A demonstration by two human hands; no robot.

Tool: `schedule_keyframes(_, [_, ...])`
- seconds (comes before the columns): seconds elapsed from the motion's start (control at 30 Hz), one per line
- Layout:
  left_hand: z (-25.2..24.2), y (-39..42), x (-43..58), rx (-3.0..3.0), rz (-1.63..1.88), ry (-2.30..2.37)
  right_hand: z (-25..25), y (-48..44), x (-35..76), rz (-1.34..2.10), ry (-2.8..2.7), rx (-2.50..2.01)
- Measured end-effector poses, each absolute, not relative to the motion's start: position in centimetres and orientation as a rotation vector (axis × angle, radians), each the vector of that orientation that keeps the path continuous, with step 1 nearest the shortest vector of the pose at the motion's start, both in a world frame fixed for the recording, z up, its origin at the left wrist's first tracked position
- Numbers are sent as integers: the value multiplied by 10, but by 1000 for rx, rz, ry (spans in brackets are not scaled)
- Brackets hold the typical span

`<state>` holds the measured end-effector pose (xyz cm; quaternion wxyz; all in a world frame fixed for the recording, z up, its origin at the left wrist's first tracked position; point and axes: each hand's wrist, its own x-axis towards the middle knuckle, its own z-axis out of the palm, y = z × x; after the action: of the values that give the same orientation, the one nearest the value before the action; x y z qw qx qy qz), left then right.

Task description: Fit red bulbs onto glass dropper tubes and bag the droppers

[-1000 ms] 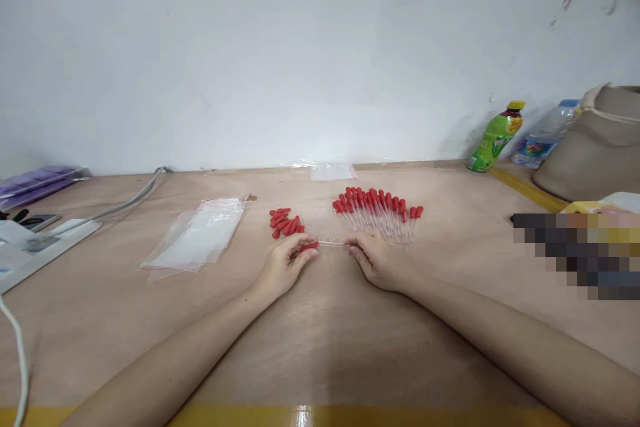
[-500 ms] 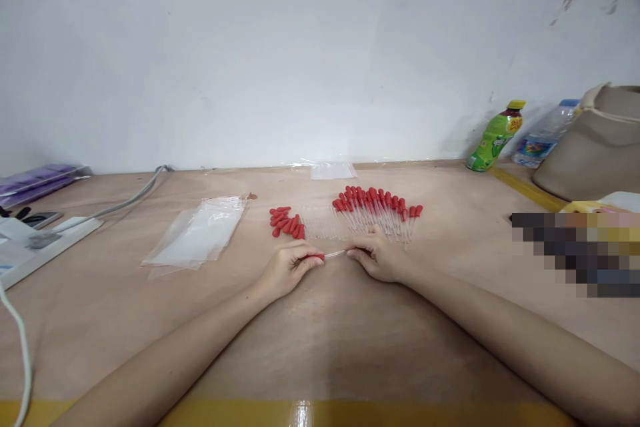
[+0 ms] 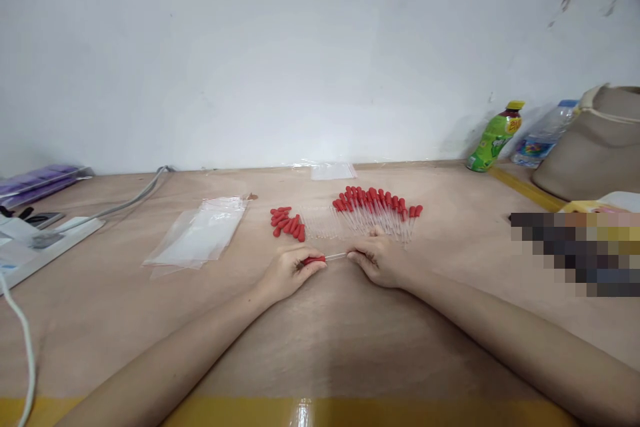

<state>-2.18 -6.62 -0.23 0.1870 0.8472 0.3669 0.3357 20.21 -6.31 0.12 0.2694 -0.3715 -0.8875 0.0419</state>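
My left hand (image 3: 293, 271) pinches a red rubber dropper bulb (image 3: 316, 259) between thumb and fingers. From the bulb's open end a thin clear glass tube (image 3: 336, 255) runs across to my right hand (image 3: 377, 259), whose fingers are closed on its other end. How deep the tube sits in the bulb I cannot tell. Just beyond my left hand lies a small heap of loose red bulbs (image 3: 287, 223). A row of bare clear tubes (image 3: 320, 221) lies beside it. Behind my right hand, droppers with red bulbs fitted (image 3: 377, 200) are fanned out on the table.
Clear plastic bags (image 3: 200, 233) lie to the left, and another small bag (image 3: 333, 171) by the wall. A power strip (image 3: 60, 240) with cables sits far left. At the right stand a green drink bottle (image 3: 495, 140), a water bottle (image 3: 543, 137) and a beige bag (image 3: 590, 147).
More of the red bulb shows between my left fingers, which have opened slightly around it. Both hands stay in nearly the same place, with the tube still between them.
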Motion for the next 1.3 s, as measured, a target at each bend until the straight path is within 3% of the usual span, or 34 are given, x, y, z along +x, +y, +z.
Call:
schedule_keyframes(0.43, [-8,-61,-21,2481,889,1013,-7,-62,190,74,-2455,-1014])
schedule_keyframes(0.93, [-19,-51,-29,2742,995,872,-3,-55,181,591,-2380,-1177])
schedule_keyframes(1.17, [-9,-50,-27,2551,1102,938,29,-63,184,532,-2519,-1145])
schedule_keyframes(1.3, [-7,-48,-31,2427,1125,1119,38,-51,201,794,-2408,-1251])
